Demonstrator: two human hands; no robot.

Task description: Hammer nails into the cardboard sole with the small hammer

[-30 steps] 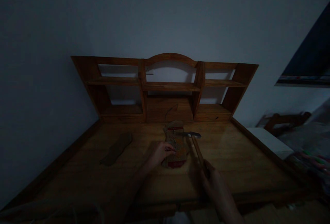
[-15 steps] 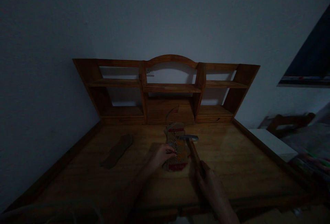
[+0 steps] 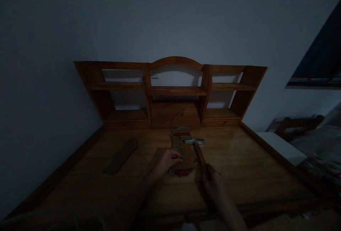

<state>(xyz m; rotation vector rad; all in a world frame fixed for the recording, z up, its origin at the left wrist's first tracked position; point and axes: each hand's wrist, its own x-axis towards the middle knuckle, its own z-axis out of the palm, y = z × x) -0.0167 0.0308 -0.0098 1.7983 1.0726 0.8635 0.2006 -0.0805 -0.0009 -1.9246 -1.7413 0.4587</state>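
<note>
The scene is very dim. A tan patterned piece with red bands [image 3: 183, 150], like a shoe sole or upper, lies on a wooden desk [image 3: 239, 167]. My left hand [image 3: 166, 160] pinches its left edge with closed fingers. My right hand [image 3: 211, 181] is wrapped round the wooden handle of a hammer [image 3: 198, 151]. The hammer's metal head rests over the far part of the patterned piece.
A dark flat strip [image 3: 120, 155] lies on the desk to the left. A wooden shelf unit [image 3: 174, 91] stands at the desk's back against the wall. A white block [image 3: 279, 147] and a wooden frame [image 3: 295, 122] sit to the right.
The hammer head has moved left and down over the patterned piece. My right hand has slid forward along the handle. My left hand has stayed on the piece.
</note>
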